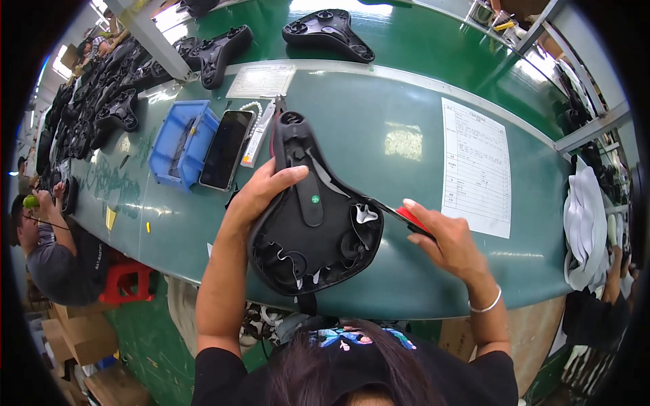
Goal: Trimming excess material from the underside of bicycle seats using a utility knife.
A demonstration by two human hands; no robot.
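A black bicycle saddle [277, 233] is held underside up above the near part of the table, its narrow nose pointing away from me. A green round sticker [315, 199] sits on its middle strip, and bits of white material [366, 214] show along the inner rim. My left hand [261, 193] is closed on the left side of the saddle, the thumb lying over its underside. In my right hand [450, 240] is a slim tool with a red and black handle [414, 220]. Its thin tip meets the saddle's right edge; the exact kind of tool is unclear.
Left of the saddle are a blue bin [177, 145], a phone [227, 150] and a box cutter [261, 139]. A printed sheet [477, 169] lies right. More saddles [328, 34] rest beyond and pile up left. White covers [586, 227] hang right; a co-worker [57, 250] sits left.
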